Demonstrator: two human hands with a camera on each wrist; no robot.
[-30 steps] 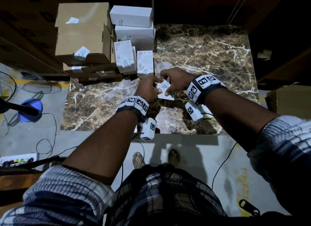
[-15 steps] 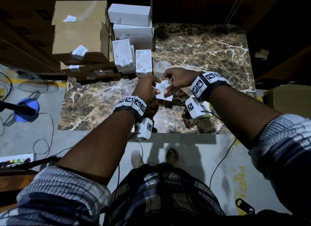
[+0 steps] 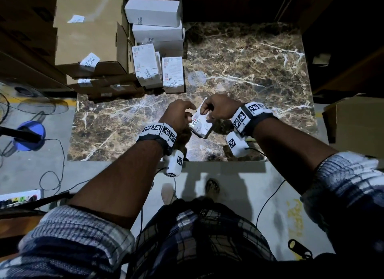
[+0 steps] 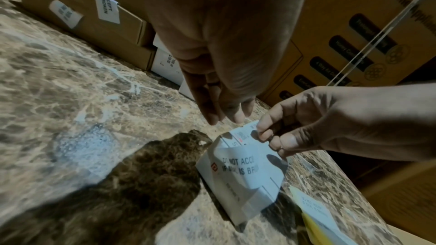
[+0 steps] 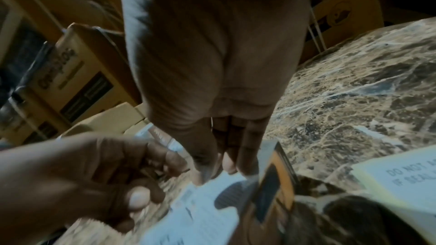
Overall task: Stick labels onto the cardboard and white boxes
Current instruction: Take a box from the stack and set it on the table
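The small white cardboard box (image 3: 200, 124) lies tilted on the brown veined marble table (image 3: 249, 71), directly between the two hands. The right hand (image 3: 218, 110) pinches the box's far upper edge with curled fingertips (image 4: 265, 131). The left hand (image 3: 178, 114) hovers at the box's near-left corner with its fingers loosely extended; whether they touch it I cannot tell.

The white seal label (image 4: 245, 167) wraps over the box's corner, and one end looks lifted rather than flat — if it is not pressed down it may crease or peel. Held only at one edge, the box could also pivot on the slick table as the left hand pushes.

The label reads "DO NOT ACC… IS BRO…", partly hidden by a fold. Just right of the right hand lies a yellow-backed sheet of labels (image 5: 401, 180) reading "DO NOT A… IF SEAL…". Beyond the left hand, the stacked brown cardboard boxes (image 3: 91, 35) carry labels — one reads "…CEPT BROKEN" in the left wrist view. The larger brown cartons (image 4: 354, 44) behind show "Home Appli…"; other print is too blurred to read.
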